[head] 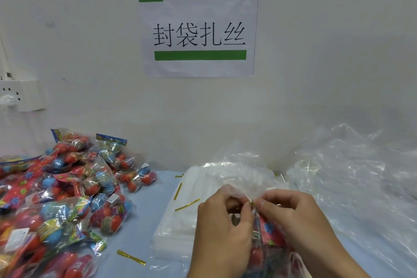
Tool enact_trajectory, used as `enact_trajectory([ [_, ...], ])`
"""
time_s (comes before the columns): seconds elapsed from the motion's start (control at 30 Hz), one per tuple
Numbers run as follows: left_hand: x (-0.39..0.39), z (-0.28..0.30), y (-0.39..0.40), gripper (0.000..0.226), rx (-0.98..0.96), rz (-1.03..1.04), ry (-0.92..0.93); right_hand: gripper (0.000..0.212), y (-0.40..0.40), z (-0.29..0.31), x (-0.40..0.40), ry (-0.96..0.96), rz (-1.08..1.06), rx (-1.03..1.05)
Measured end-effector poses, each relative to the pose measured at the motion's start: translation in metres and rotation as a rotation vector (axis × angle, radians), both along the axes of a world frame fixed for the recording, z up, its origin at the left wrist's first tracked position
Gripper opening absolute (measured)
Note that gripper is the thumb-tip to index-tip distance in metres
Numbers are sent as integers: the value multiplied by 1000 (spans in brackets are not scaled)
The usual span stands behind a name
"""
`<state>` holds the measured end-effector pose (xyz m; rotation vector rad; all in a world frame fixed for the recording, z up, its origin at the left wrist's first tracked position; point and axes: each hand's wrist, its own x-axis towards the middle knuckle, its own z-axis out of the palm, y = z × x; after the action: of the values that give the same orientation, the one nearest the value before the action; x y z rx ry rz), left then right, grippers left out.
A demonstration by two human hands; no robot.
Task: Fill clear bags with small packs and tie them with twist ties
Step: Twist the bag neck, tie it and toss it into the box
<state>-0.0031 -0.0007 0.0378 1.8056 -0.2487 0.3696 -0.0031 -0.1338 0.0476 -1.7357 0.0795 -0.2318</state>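
A clear bag (268,239) holding red and blue small packs sits low in front of me, its gathered neck rising between my hands. My left hand (222,226) and my right hand (297,221) both pinch a gold twist tie (252,204) wrapped at the bag's neck, fingertips nearly touching. A big heap of small packs (61,198) lies on the left. Loose gold twist ties lie on the blue table: one (130,257) near the front, others (186,204) by a flat stack of clear bags (180,228).
A crumpled mass of clear plastic (352,178) fills the right side. A white wall with a printed paper sign (198,32) stands right behind the table, and a power socket (20,95) is mounted at the left.
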Motion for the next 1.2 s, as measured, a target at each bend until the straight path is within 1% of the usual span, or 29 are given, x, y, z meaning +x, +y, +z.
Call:
enact_trajectory([
  [0.13, 0, 0, 0, 14, -35, 22, 25, 13, 0, 0, -2, -26, 58, -55],
  [0.23, 0, -1, -1, 17, -53, 22, 32, 16, 0, 0, -1, -56, 36, -111],
  [0.37, 1, -2, 0, 21, -6, 30, 32, 21, -1, 0, -1, -73, 16, -140],
  [0.57, 2, -3, 2, 17, 12, 40, -2, 25, 2, 0, -3, -59, 5, -110],
  [0.73, 3, -3, 1, 18, -58, 31, -13, 15, 6, 1, -2, -41, -71, -45],
  [0.83, 4, -4, 1, 23, -27, 41, -119, 17, 7, 2, -2, -29, -87, -18],
  [0.93, 4, -5, 1, 27, 100, 61, -281, 17, 6, 2, -3, -14, -83, 1],
  [1.03, 7, -6, 3, 29, 195, 46, -408, 21, 3, 2, -2, 7, -30, -3],
  [1.1, 8, -5, 4, 31, 221, 28, -449, 24, 2, 2, -2, 29, 10, -9],
  [1.2, 8, -5, 5, 32, 167, 24, -444, 24, 0, 2, 0, 65, 35, 21],
])
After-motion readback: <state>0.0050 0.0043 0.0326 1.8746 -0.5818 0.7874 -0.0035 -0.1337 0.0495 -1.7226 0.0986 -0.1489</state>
